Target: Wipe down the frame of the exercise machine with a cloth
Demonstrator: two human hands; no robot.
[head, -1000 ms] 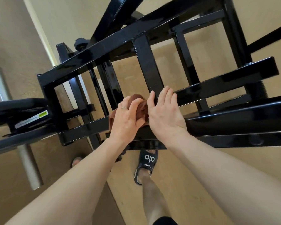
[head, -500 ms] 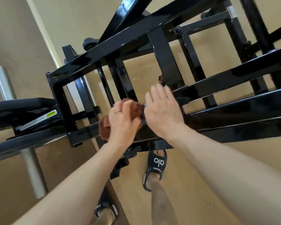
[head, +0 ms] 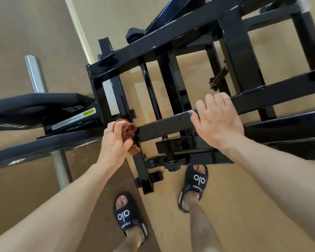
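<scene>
The black steel frame (head: 164, 124) of the exercise machine fills the upper right of the head view, with glossy square bars crossing at several levels. My left hand (head: 115, 142) grips a bunched brown cloth (head: 130, 132) and holds it against the left end of a horizontal bar. My right hand (head: 217, 119) rests on the same bar further right, fingers curled over its far edge and thumb on the near side. Most of the cloth is hidden inside my left fist.
Black weight plates (head: 35, 108) sit on a silver sleeve (head: 35, 75) at the left, just beside my left hand. My two feet in black slides (head: 125, 217) stand on the tan floor below the frame. A black bolt and bracket (head: 172, 165) stick out under the bar.
My left hand has slid the cloth leftward along the bar to its end. My right hand stayed on the bar, so the hands are now far apart. The view has tilted down, showing both feet.
</scene>
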